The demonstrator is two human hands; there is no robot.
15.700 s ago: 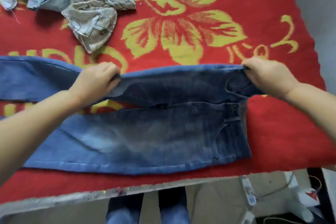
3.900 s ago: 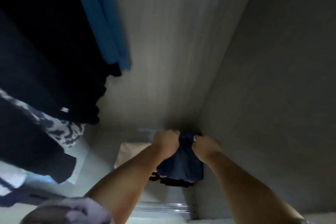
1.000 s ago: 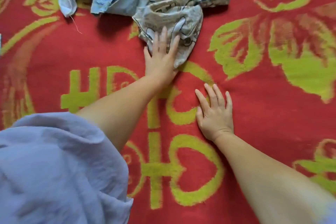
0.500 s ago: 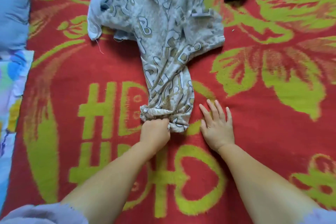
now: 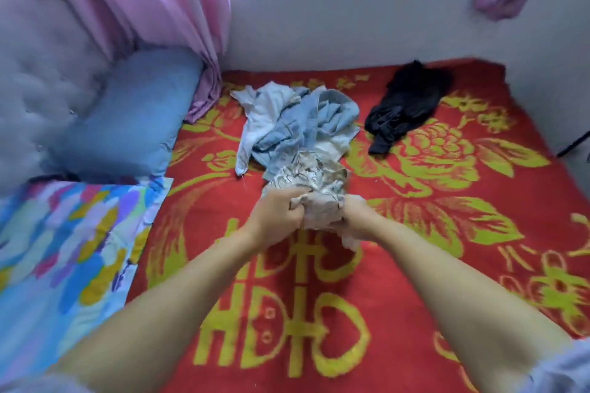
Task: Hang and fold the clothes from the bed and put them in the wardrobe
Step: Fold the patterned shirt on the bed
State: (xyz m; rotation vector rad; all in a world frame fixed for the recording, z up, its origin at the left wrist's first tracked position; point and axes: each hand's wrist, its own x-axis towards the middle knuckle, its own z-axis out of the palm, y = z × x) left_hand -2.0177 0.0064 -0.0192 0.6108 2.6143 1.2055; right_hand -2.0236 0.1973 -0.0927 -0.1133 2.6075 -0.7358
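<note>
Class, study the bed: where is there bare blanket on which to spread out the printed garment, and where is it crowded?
Free: the red-and-yellow blanket near the person, and right of the black garment. Crowded: beyond both hands, left hand and right hand, which grip the beige printed garment, against the pale blue denim heap.

one head-worn wide view, looking forward and down across the bed [image 5: 447,233] toward the far wall [image 5: 351,19]

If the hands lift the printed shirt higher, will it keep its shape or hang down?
The printed shirt probably hangs limp: it bunches between the left hand and right hand. It looks thin, so likely light. Its far end may drag the pale blue clothes.
</note>
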